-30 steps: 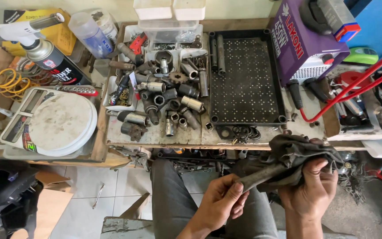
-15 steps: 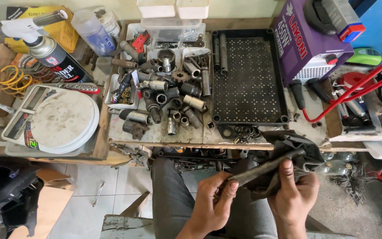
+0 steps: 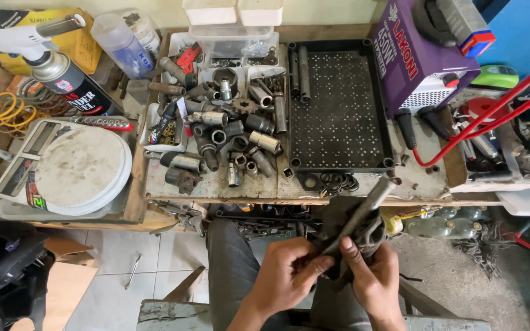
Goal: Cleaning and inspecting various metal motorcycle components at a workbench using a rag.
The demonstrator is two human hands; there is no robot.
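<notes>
Right hand (image 3: 372, 279) and rag (image 3: 363, 236) hide the rod's (image 3: 363, 211) lower end.

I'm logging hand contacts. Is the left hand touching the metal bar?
Touching. The head view shows the left hand with its fingers pinched on the lower end of the metal bar.

Both hands, the left hand (image 3: 289, 273) and the right hand (image 3: 372, 279), are seen bare, with no gloves, rings or watch. The forearms are uncovered to the lower edge of the frame, no sleeves being visible. Grey trousers (image 3: 231, 257) are worn, creased over the thighs at lower centre.
</notes>
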